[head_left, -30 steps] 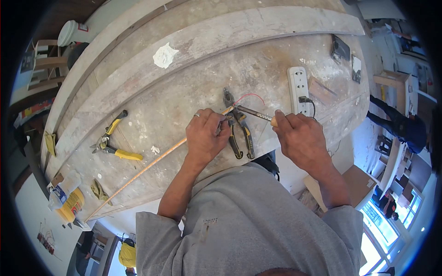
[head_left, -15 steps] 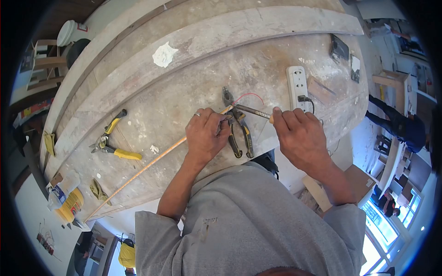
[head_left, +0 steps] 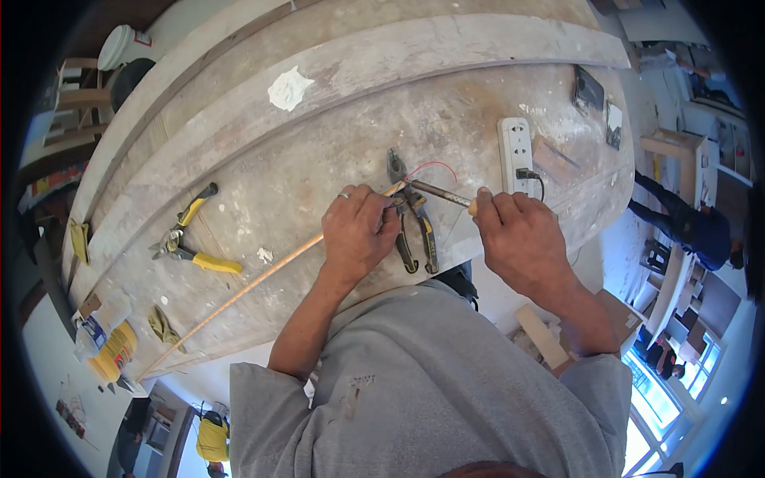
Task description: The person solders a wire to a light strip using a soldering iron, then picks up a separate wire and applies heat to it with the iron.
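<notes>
My left hand (head_left: 360, 233), a ring on one finger, is closed around the end part of a long, thin orange-and-white LED strip (head_left: 259, 280); whether it pinches anything else is hidden. A thin red wire (head_left: 434, 164) curves away from the strip's end. In my closed right hand (head_left: 522, 239) is a soldering iron (head_left: 438, 192), its tip touching or very near the strip's end by the wire. Combination pliers (head_left: 417, 217) with black-and-yellow handles lie beneath, between my hands, jaws pointing away from me.
Yellow-handled snips (head_left: 190, 237) lie open on the left of the worktable (head_left: 343, 143). A white power strip (head_left: 516, 151) with a black plug stands to the right. Curved boards (head_left: 382, 52) span the back. Bottles (head_left: 115, 350) are at lower left. A person (head_left: 701, 235) is farther right.
The view has shifted slightly. My hands, the soldering iron and the LED strip's end hold almost the same place over the pliers.
</notes>
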Motion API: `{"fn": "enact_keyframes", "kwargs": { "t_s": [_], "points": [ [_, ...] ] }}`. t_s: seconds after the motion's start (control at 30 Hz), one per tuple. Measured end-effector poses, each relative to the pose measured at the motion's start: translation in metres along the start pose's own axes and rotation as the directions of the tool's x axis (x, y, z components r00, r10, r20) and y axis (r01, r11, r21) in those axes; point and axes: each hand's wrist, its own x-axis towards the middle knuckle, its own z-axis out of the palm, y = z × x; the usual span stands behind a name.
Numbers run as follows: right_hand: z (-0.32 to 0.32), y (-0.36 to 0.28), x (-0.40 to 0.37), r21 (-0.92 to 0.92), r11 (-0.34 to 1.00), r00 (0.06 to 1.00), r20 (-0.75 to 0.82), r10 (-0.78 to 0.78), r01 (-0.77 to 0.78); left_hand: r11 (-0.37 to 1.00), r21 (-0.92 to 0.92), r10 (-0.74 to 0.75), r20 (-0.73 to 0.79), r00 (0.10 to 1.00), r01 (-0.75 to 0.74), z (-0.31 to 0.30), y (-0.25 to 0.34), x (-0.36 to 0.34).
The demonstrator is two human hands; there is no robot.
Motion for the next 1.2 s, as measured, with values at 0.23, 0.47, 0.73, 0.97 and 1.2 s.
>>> {"fn": "enact_keyframes", "kwargs": {
  "t_s": [0.23, 0.47, 0.73, 0.97, 1.2],
  "points": [
    [0.002, 0.001, 0.001, -0.012, 1.0, 1.0, 0.007, 0.026, -0.026, 1.0, 0.02, -0.008, 0.002, 1.0, 0.008, 0.001, 0.001, -0.001],
    [-0.005, 0.005, 0.006, -0.015, 0.999, 0.993, 0.111, 0.032, -0.03, 1.0, 0.005, -0.023, -0.007, 1.0, 0.023, 0.002, 0.002, 0.0],
    [-0.007, 0.005, 0.008, 0.013, 0.999, 0.987, 0.158, 0.026, -0.029, 1.0, 0.015, -0.02, -0.011, 1.0, 0.02, 0.003, 0.002, -0.001],
    [-0.009, 0.003, 0.008, -0.011, 1.0, 0.996, 0.087, 0.015, -0.014, 1.0, 0.019, -0.015, -0.004, 1.0, 0.015, 0.002, 0.001, -0.002],
    [-0.009, 0.0, 0.005, -0.051, 0.999, 1.0, 0.0, -0.004, 0.004, 0.999, 0.031, -0.037, 0.021, 0.999, 0.036, 0.002, 0.001, -0.002]
  ]
}}
